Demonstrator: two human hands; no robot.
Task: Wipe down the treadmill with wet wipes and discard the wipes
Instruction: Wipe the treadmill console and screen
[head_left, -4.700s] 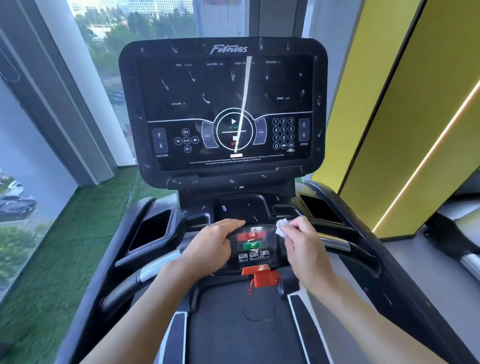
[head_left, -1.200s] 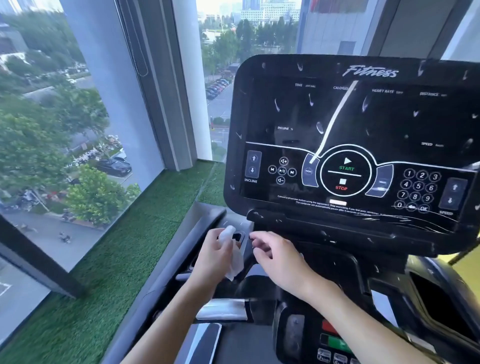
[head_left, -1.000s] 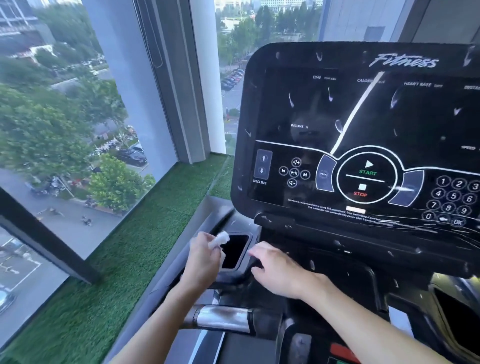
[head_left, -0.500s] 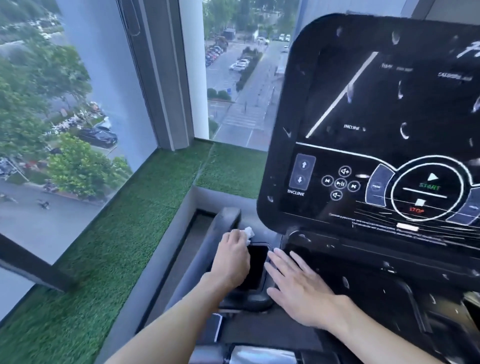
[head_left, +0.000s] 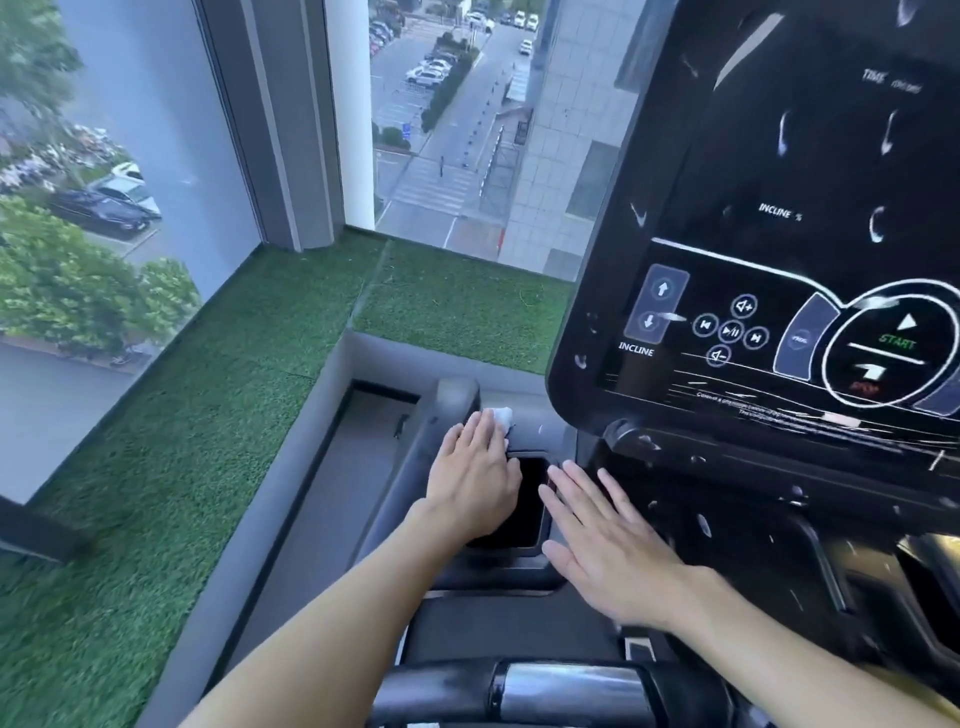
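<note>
Both hands sit at lower centre: left hand (head_left: 475, 483), fingers straight, presses the wet wipe (head_left: 500, 417) beside the cup-holder rim (head_left: 530, 456); right hand (head_left: 613, 561) rests flat, released. Next, probably, a sweep round that rim.

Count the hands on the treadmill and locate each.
2. The left hand presses a wet wipe beyond the cup holder; the right hand lies flat along its right rim.

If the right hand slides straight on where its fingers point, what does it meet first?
The right hand would probably meet the black recessed pocket first, then the left hand; depth is unclear.
</note>
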